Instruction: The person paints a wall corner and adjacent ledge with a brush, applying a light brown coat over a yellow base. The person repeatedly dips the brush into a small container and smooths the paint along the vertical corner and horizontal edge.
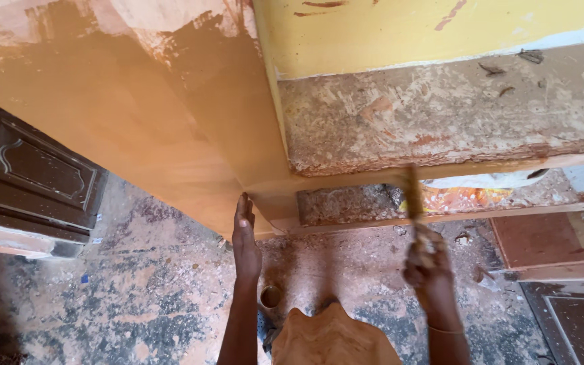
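My left hand (245,236) is flat, fingers together and pointing up, resting against the lower edge of an orange painted wall (136,122) near its corner. My right hand (427,267) is closed around the handle of a paint-caked brush (414,196), blurred with motion, held up in front of a rough, scraped plaster ledge (441,108). Above the ledge the wall is yellow (407,30). Between my arms lies a folded orange-stained cloth or paper (329,338), with a small round can (270,296) just behind it on the floor.
A dark brown panelled door (28,176) stands at the left. Another dark panel (576,318) and reddish boards (542,240) lie at the lower right. The concrete floor (136,290) is stained and dusty with debris.
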